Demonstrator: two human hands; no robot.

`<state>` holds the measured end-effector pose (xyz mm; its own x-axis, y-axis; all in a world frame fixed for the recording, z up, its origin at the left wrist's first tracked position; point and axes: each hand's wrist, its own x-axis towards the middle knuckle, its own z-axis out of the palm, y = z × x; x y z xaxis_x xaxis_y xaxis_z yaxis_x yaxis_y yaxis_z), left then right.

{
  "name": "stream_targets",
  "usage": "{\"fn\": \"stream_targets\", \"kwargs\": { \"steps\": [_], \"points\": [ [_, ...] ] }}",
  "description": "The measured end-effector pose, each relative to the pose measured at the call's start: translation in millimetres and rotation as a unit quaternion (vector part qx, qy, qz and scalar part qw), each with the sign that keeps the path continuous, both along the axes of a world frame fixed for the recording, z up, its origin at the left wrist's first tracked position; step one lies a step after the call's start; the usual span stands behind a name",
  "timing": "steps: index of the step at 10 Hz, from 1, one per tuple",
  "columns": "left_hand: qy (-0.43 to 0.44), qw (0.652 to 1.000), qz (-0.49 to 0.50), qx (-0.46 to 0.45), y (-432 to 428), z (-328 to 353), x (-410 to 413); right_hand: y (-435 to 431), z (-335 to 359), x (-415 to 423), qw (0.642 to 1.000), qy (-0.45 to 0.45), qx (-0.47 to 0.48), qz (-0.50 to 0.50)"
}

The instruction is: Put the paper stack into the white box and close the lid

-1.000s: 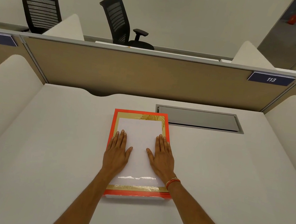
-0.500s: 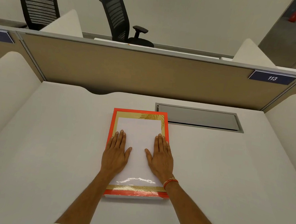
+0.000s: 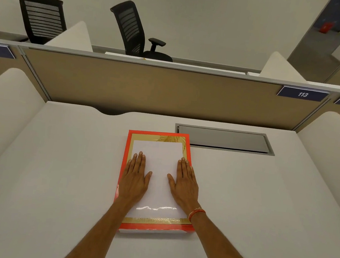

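A flat rectangular lid with an orange-red border, a gold inner band and a glossy white centre (image 3: 155, 181) sits closed on the white box, of which only a thin pale edge (image 3: 153, 232) shows under the lid's near side. The box rests on the white table (image 3: 57, 170), near its middle, its far right corner just beside a grey metal cable hatch (image 3: 224, 139) set flush into the surface.

Both hands lie flat on the lid, palms down, fingers straight and together, gripping nothing. The left hand (image 3: 134, 179) covers the lid's left side, its outer edge over the orange border; the right hand (image 3: 185, 185) covers the right side, with an orange thread band (image 3: 196, 212) around the wrist. The thumbs point toward each other with bare white lid between them.

The paper stack cannot be seen (the lid hides whatever is inside the box).

Beyond the table stands a tan partition panel (image 3: 148, 87) carrying a dark blue label reading 113 (image 3: 303, 93). Two black mesh-backed office chairs (image 3: 133, 29) stand behind it.
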<state>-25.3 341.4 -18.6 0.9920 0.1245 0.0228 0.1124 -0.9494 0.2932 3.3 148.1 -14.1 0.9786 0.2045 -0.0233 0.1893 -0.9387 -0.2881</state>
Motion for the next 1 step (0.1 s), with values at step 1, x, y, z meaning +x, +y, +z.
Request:
{"fn": "stream_targets", "kwargs": {
  "steps": [1],
  "points": [
    [-0.009,1.0,-0.005,-0.02,-19.5,6.7,8.0,-11.2,5.3,2.7,1.0,-0.021,0.004,-0.002]
  ]
}}
